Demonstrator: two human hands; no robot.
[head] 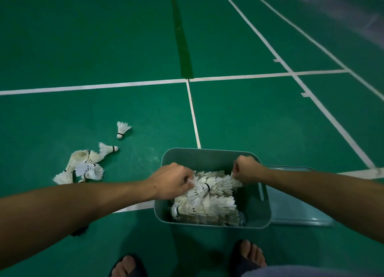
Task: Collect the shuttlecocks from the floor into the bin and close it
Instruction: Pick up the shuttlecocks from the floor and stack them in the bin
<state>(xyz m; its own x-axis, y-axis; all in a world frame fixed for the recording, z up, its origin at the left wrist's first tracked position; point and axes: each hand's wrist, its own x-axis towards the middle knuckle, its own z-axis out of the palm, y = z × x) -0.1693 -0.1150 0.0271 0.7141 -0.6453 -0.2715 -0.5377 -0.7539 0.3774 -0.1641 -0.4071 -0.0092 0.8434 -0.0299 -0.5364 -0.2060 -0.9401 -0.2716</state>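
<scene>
Over bin point(209, 158): your left hand point(170, 181) grips shuttlecock point(199, 190), cork toward right; right hand point(246, 168) pinches feathers. Loose pile point(83, 166) left of bin.

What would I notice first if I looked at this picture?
Probably the grey bin in the middle, stuffed with white shuttlecocks, with the left hand and right hand both gripping feathers inside it. Next, the loose shuttlecocks on the floor to its left, bright against the green court.
</scene>
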